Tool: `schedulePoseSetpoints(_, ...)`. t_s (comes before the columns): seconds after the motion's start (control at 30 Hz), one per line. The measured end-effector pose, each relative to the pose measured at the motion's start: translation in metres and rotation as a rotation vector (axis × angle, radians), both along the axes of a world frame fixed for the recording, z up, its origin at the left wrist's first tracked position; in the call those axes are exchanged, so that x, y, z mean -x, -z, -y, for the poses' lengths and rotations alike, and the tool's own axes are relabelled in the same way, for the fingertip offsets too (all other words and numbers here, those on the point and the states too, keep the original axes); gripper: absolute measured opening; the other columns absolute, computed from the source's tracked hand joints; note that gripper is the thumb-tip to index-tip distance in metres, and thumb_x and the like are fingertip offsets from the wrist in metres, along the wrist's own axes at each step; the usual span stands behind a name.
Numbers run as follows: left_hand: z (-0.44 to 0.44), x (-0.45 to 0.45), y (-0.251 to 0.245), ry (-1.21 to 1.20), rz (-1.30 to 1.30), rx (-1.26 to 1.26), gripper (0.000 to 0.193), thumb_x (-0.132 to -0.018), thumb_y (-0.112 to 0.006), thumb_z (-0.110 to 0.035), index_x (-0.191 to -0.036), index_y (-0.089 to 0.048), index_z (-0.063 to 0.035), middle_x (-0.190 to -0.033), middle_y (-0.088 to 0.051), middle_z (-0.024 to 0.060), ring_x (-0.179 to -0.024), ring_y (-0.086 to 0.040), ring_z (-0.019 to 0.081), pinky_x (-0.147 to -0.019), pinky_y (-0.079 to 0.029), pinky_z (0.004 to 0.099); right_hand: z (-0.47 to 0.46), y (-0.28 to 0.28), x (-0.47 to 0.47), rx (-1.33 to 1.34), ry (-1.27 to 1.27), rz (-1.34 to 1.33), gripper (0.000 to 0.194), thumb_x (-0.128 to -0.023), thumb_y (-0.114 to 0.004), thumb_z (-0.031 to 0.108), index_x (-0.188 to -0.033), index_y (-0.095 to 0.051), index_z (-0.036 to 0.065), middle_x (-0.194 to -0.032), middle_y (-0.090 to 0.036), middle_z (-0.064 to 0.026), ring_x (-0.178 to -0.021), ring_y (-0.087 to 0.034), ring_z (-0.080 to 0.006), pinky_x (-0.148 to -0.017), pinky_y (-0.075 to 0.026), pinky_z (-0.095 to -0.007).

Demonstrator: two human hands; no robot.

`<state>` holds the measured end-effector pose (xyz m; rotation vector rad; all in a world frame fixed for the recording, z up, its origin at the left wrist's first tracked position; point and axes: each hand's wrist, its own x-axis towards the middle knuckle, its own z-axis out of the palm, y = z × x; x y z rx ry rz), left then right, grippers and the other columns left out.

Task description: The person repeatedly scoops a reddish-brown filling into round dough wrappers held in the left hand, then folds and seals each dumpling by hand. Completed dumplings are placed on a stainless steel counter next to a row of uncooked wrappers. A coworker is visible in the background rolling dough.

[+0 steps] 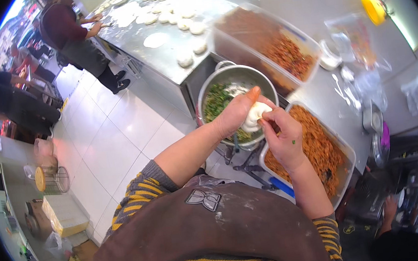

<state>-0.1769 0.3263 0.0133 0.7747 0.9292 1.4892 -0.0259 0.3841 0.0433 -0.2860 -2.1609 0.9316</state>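
Observation:
A pleated white dough bun (pixel 252 120) is cupped in my left hand (pixel 239 108), whose thumb is stained orange. The fingertips of my right hand (pixel 283 130) pinch the gathered dough at its top. A small green fleck sticks to the back of that hand. Below both hands stands a round metal pot (pixel 204 89) with chopped green filling (pixel 216 99) in it, partly hidden by my left hand. Under my right forearm is a plastic tub (pixel 351 157) of orange-brown shredded filling (pixel 317 140).
A large clear bin (pixel 236 47) of reddish filling stands beyond the pot. Several filled buns (pixel 185 59) and a flat dough round (pixel 155 40) lie on the floured steel table (pixel 135 50). A co-worker (pixel 69 34) handles dough at its far end. Another person's hand (pixel 390 209) shows at lower right.

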Motion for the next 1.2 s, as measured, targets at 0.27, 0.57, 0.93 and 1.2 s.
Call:
schedulePoseSetpoints(0.27, 0.048, 0.129, 0.011, -0.141, 0.128, 0.09, 0.054, -0.102, -0.03, -0.043, -0.104, -0.064, -0.0022, -0.095, -0.066, 0.0082, -0.084, -0.063, 0.0141, -0.074, -0.052, 0.028, 0.024, 0.021, 0.141, 0.119, -0.052, 0.129, 0.015, -0.084, -0.062, -0.004, -0.099, -0.059, -0.001, -0.084, -0.062, -0.009, -0.062, -0.057, -0.0105, -0.055, -0.046, -0.0227)
schedulePoseSetpoints(0.57, 0.052, 0.195, 0.045, -0.342, 0.487, 0.331, 0.05, -0.1, -0.033, -0.046, -0.105, -0.063, -0.0058, -0.091, -0.067, 0.0084, -0.079, -0.065, 0.0172, -0.069, -0.054, 0.0315, 0.025, 0.046, 0.229, -0.139, -0.139, 0.104, 0.013, -0.084, -0.062, 0.0, -0.097, -0.061, -0.001, -0.09, -0.061, -0.0118, -0.066, -0.058, -0.0202, -0.06, -0.047, -0.0279)
schedulePoseSetpoints(0.93, -0.008, 0.297, 0.16, -0.869, -0.323, 0.765, 0.056, -0.094, -0.037, -0.047, -0.126, -0.056, -0.0055, -0.134, -0.039, 0.0225, -0.123, -0.04, 0.034, -0.105, -0.031, 0.0407, 0.013, 0.066, 0.205, 0.597, 0.022, 0.329, 0.015, -0.093, -0.054, 0.005, -0.104, -0.063, -0.001, -0.079, -0.059, -0.0017, -0.058, -0.051, -0.0048, -0.05, -0.04, -0.0188)
schedulePoseSetpoints(1.2, -0.028, 0.322, 0.173, -0.748, -0.224, 0.804, 0.058, -0.093, -0.036, -0.05, -0.123, -0.06, -0.0056, -0.132, -0.044, 0.0259, -0.124, -0.042, 0.0396, -0.106, -0.031, 0.0431, 0.001, 0.077, 0.18, 0.907, 0.121, 0.351, 0.016, -0.094, -0.053, 0.007, -0.104, -0.063, 0.001, -0.079, -0.06, -0.0023, -0.058, -0.052, -0.005, -0.049, -0.041, -0.018)
